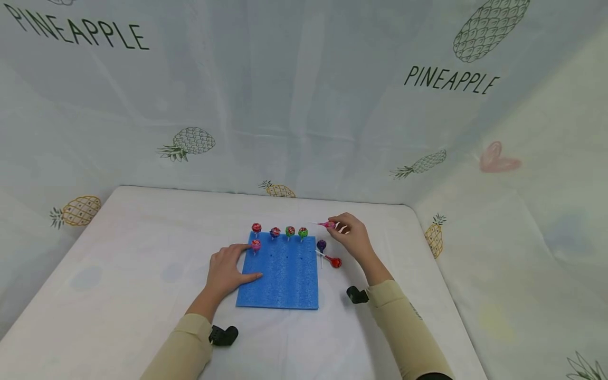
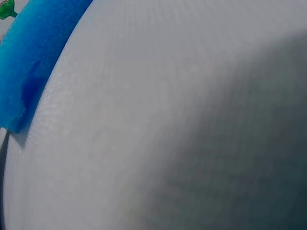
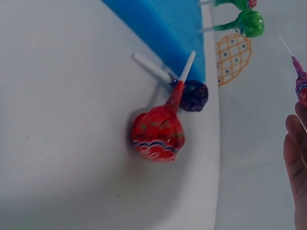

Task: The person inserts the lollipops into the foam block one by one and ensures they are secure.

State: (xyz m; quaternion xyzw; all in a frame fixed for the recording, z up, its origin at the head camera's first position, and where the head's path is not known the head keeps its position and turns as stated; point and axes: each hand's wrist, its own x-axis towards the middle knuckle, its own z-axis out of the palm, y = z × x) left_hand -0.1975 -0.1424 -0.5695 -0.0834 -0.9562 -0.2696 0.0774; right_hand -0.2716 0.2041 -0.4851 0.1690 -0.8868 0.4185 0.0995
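Observation:
My right hand pinches a pink lollipop by its wrapped head, above the table beyond the board's far right corner. Its bare white stick points left; the right wrist view shows the same lollipop at the edge. A blue foam board lies flat, with several wrapped lollipops standing along its far edge, among them a green one. Another pink lollipop stands in front of them at the left. My left hand rests at the board's left edge, thumb stretched over the top, fingertips near that pink lollipop.
Right beside the board lie a purple lollipop and a red lollipop, their sticks close together. The white-covered table extends around the board. Behind it hangs a pale curtain printed with pineapples.

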